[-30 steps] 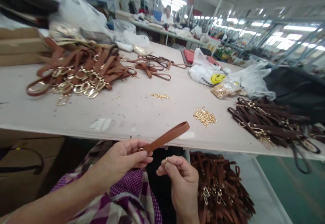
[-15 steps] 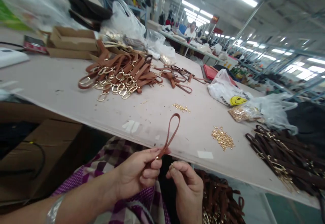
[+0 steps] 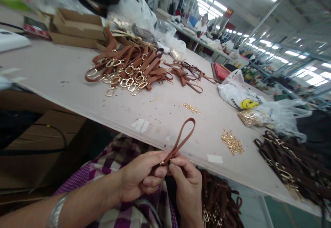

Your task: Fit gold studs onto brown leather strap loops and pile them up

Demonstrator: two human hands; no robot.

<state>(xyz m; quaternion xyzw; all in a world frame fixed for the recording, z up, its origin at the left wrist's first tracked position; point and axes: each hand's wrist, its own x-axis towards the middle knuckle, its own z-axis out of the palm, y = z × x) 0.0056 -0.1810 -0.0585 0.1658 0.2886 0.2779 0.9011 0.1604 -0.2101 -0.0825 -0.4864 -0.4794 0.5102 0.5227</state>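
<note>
A brown leather strap (image 3: 183, 136), bent into a loop, stands up from my left hand (image 3: 144, 173), whose thumb and fingers are closed on its lower end. A small gold fitting shows on the strap beside the thumb. My right hand (image 3: 186, 183) is pinched at the strap's lower right side, its fingertips hiding most of the tiny gold metal stud between them. Ahead on the table lie a few gold studs (image 3: 191, 108) and, farther right, a larger heap of gold studs (image 3: 232, 142).
Brown straps with gold clasps (image 3: 129, 71) are piled at the table's back left, near cardboard boxes (image 3: 77, 26). Dark brown straps (image 3: 292, 162) lie at right beside plastic bags (image 3: 239, 90). More straps (image 3: 219, 200) sit below the table edge (image 3: 232, 178). A person stands far back.
My right hand has moved left and up, bringing the pinched stud against the strap in my left hand. The strap now leans further right. The view has shifted slightly.
</note>
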